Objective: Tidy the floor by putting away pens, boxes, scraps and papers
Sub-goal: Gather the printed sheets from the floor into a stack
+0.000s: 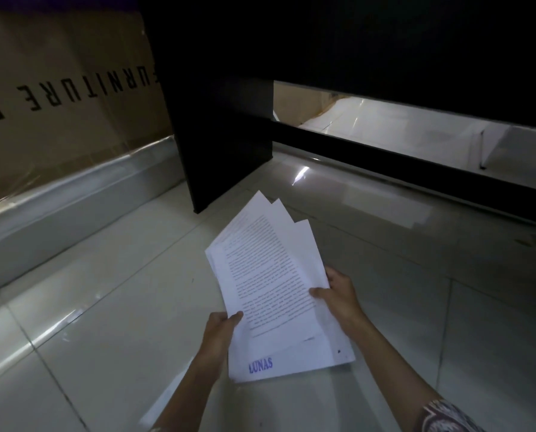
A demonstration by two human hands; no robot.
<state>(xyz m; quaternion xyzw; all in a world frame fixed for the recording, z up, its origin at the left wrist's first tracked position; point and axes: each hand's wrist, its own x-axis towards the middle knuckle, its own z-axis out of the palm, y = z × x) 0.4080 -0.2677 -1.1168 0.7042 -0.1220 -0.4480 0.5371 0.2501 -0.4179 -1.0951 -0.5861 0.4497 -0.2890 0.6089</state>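
Glossy pale tiled floor (110, 294) fills your view, grout lines and glare streaks across it. Matte black desk (229, 98) stands ahead, flat side panel down to the tiles, low crossbar behind. Brown cardboard box (57, 98) at left, printed lettering upside down, smooth grey baseboard (73, 194) below it. You hold the papers (276, 291) above the floor, a fanned stack of thin white printed sheets, blue "LUNAS" stamp on the bottom one. Your left hand (220, 332) pinches the left edge, thumb on top; your right hand (338, 294) pinches the right edge. Patterned sleeve (447, 419) at bottom right.
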